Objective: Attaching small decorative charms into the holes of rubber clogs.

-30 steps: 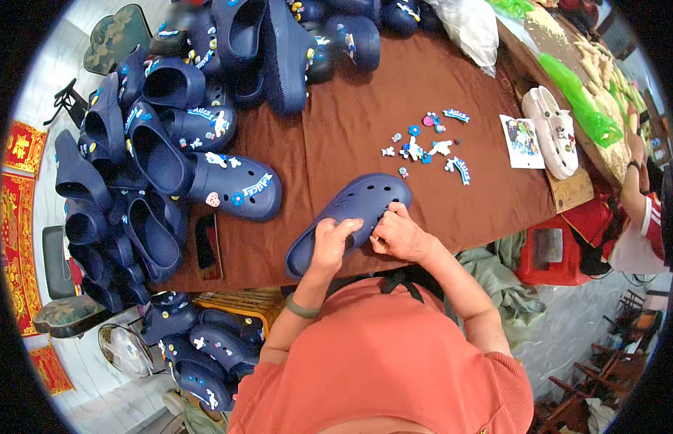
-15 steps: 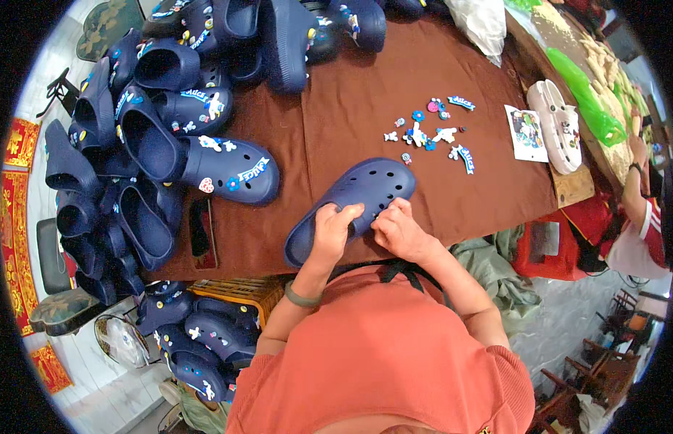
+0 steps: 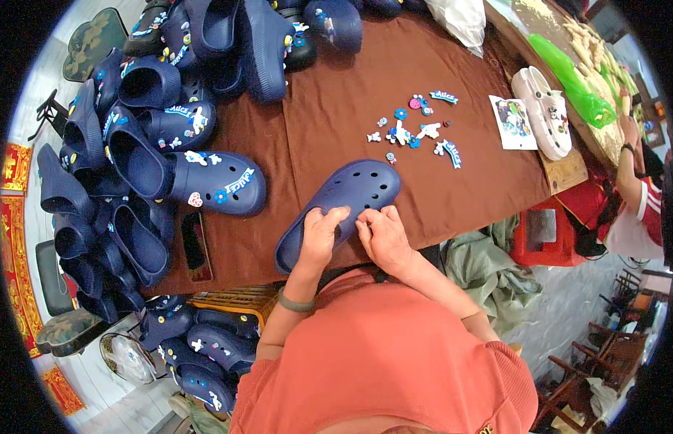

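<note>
Brown tabletop (image 3: 336, 108) carries our navy clog (image 3: 343, 206), now closer; left hand (image 3: 320, 235) and right hand (image 3: 383, 239) grip its heel, charms (image 3: 416, 134) beyond.

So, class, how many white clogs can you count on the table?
2: the white clogs lie side by side at the table's right edge, beside a printed card. Others may be hidden beyond the frame.

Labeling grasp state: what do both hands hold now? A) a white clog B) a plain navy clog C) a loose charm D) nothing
B: the left hand and right hand both grip the plain navy clog on the brown table.
</note>
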